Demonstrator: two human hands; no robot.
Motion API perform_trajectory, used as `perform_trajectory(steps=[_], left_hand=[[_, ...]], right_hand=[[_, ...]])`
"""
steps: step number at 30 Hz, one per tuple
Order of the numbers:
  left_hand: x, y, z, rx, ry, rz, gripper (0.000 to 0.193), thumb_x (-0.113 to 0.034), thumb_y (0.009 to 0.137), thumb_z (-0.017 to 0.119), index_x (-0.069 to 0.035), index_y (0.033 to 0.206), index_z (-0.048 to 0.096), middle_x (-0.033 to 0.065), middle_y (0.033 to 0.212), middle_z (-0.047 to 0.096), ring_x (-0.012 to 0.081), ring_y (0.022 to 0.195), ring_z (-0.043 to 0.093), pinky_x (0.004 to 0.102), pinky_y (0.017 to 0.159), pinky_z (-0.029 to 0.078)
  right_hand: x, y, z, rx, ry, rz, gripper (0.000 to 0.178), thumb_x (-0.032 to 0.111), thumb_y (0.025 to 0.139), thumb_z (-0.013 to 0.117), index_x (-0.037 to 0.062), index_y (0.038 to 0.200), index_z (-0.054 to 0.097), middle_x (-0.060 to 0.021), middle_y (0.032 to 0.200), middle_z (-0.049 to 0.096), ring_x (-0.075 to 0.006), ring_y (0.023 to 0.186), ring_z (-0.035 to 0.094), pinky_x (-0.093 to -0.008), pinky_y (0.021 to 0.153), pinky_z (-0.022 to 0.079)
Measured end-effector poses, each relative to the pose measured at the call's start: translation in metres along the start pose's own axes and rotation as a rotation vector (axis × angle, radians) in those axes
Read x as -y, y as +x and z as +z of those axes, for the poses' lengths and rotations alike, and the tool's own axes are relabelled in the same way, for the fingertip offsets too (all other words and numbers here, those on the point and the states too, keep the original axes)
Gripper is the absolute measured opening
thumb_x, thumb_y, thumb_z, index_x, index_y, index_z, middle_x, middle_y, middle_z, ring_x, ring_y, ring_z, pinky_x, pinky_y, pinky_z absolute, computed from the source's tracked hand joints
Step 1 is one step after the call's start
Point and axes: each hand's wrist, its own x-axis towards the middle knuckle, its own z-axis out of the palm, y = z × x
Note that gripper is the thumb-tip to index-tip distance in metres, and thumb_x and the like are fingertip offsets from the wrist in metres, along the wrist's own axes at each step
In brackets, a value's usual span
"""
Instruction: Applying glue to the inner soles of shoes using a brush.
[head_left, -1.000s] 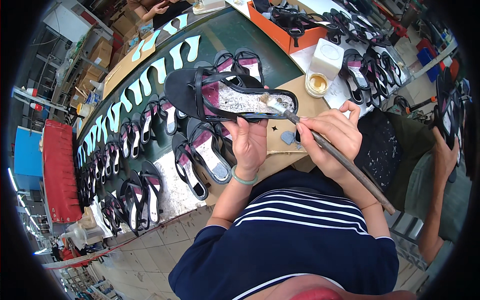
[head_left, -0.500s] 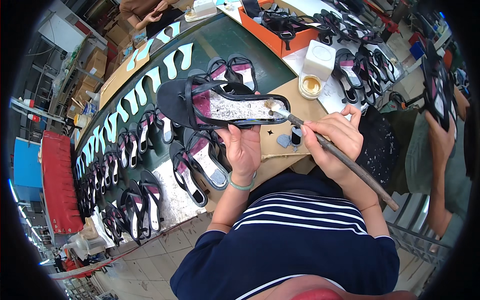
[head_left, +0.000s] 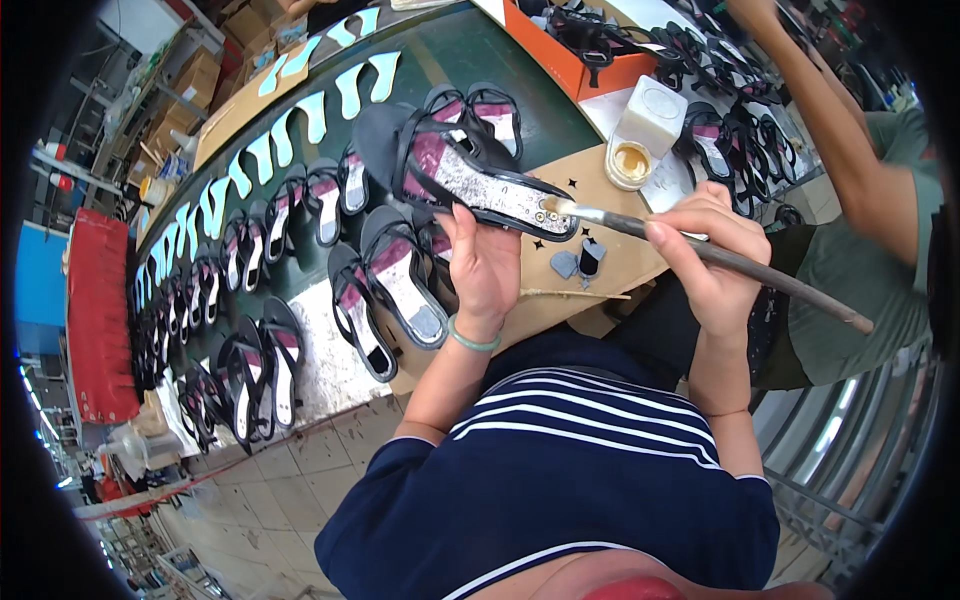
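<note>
A black thong sandal (head_left: 475,188) rests in my left hand (head_left: 485,268), which grips it from below, thumb along the near edge. Its toe points to the far left, and the bare insole bed is speckled white with a purplish patch near the straps. In my right hand (head_left: 715,258) is a long-handled brush (head_left: 775,277), held by the wooden shaft near the ferrule. The bristles touch the heel end of the sandal, by some small round marks. Beneath lies brown cardboard (head_left: 545,285) with small dark scraps (head_left: 590,258) on it.
An open glue jar (head_left: 630,166) stands against a white plastic bottle (head_left: 652,112). Behind is an orange box (head_left: 585,72) of sandals. Sandal pairs (head_left: 392,280) and pale insoles (head_left: 345,92) line the green table (head_left: 440,45). At right, a co-worker's arm (head_left: 845,140) reaches across the far side.
The sandal's heel end has dipped and its toe risen; my right hand and the brush have shifted right. The co-worker's arm now stretches toward the far sandals; the sandal they held is out of sight.
</note>
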Motion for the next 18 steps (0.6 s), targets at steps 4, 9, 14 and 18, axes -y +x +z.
perform_trajectory(steps=[4, 9, 14, 18], left_hand=[[0.002, 0.0, 0.0, -0.032, -0.026, -0.041, 0.043, -0.026, 0.104, 0.036, -0.018, 0.145, 0.026, 0.0038, 0.143, 0.04, 0.0227, 0.13, 0.041, 0.0453, 0.109, 0.032], [-0.017, 0.0, 0.0, -0.191, 0.187, 0.132, 0.043, -0.029, 0.103, 0.04, -0.018, 0.143, 0.027, 0.0047, 0.139, 0.042, 0.0213, 0.125, 0.044, 0.0448, 0.105, 0.037], [-0.061, -0.003, 0.025, -0.259, 0.361, 0.304, 0.042, -0.03, 0.101, 0.047, -0.013, 0.137, 0.034, 0.0057, 0.126, 0.053, 0.0195, 0.11, 0.056, 0.0396, 0.092, 0.049], [-0.097, 0.002, 0.028, -0.358, 0.448, 0.433, 0.036, -0.035, 0.099, 0.05, -0.008, 0.122, 0.053, 0.0081, 0.117, 0.061, 0.0249, 0.105, 0.06, 0.0443, 0.093, 0.048]], right_hand=[[-0.018, 0.004, 0.016, 0.256, -0.055, -0.055, 0.009, 0.007, 0.074, 0.074, 0.003, 0.069, 0.067, -0.006, 0.059, 0.059, -0.0199, 0.056, 0.05, -0.0316, 0.068, 0.036], [-0.018, 0.02, -0.035, 0.038, 0.18, 0.143, 0.03, 0.016, 0.089, 0.062, -0.0021, 0.065, 0.062, -0.005, 0.057, 0.054, -0.011, 0.058, 0.045, -0.0271, 0.058, 0.032], [-0.036, 0.035, -0.013, 0.485, -0.08, 0.417, 0.044, 0.03, 0.097, 0.052, -0.0044, 0.07, 0.056, -0.0083, 0.068, 0.052, -0.0158, 0.065, 0.049, -0.0306, 0.062, 0.038], [-0.111, -0.005, 0.044, 0.82, -0.244, 0.436, 0.037, 0.026, 0.091, 0.056, -0.0085, 0.077, 0.059, -0.0257, 0.102, 0.053, -0.0379, 0.09, 0.055, -0.0433, 0.085, 0.044]])
